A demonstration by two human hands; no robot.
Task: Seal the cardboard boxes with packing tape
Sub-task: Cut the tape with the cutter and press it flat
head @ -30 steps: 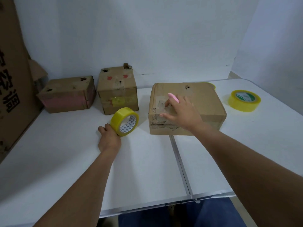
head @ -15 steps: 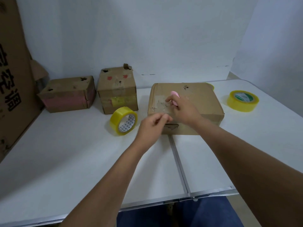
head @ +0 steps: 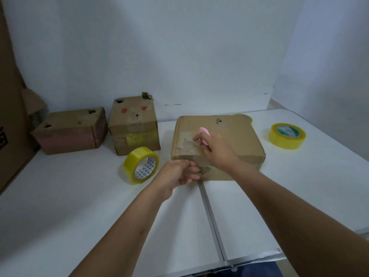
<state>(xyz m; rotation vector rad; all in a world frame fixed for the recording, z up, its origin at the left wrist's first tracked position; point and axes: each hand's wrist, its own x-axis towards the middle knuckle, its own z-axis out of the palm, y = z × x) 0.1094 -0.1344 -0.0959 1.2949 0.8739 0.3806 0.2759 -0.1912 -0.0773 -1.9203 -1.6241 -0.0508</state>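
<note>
A wide cardboard box [head: 239, 136] with worn old tape on its lid lies at the table's middle. My right hand [head: 216, 152] rests on the lid near the front edge and grips a small pink cutter [head: 205, 132]. Against the box's front face, beside a small cardboard tab, my left hand [head: 176, 175] touches with loosely extended fingers and holds nothing. A yellow tape roll [head: 140, 164] stands on its edge just left of that hand, untouched.
Two smaller cardboard boxes, one flat [head: 71, 130] and one cube-shaped [head: 134, 124], sit at the back left. A second yellow tape roll [head: 287, 135] lies flat at the right, and a third [head: 247, 117] peeks out behind the wide box. A tall cardboard sheet [head: 10, 116] leans at the far left.
My left hand let go of the standing tape roll and moved right to the front face of the wide box. The right hand stayed on the lid with the cutter.
</note>
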